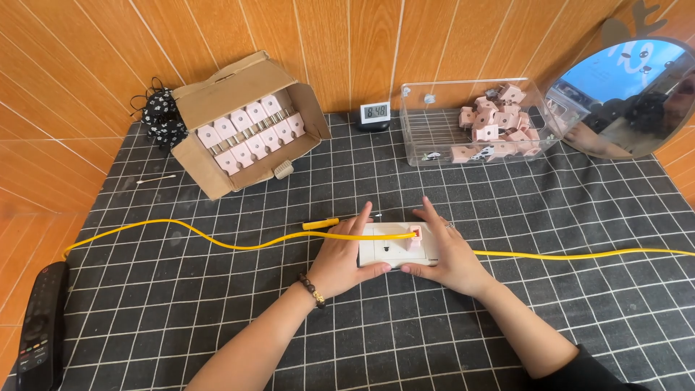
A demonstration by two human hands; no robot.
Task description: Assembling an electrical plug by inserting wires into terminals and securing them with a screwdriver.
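Observation:
A white rectangular socket plate (pixel 385 247) lies flat on the black grid mat (pixel 217 311) in the middle. A small pink plug block (pixel 415 237) sits in its right part. My left hand (pixel 342 255) grips the plate's left edge, thumb along the front. My right hand (pixel 447 253) holds the right edge, with a ring on one finger. A yellow cable (pixel 217 239) runs across the mat, over my left hand and onto the plate, then off to the right behind my right hand.
An open cardboard box (pixel 250 123) of pink plugs stands at back left. A clear bin (pixel 474 119) with loose pink plugs is at back right, beside a round mirror (pixel 630 98). A small clock (pixel 375 112), a remote (pixel 42 326) and a black scrunchie (pixel 159 108) are around.

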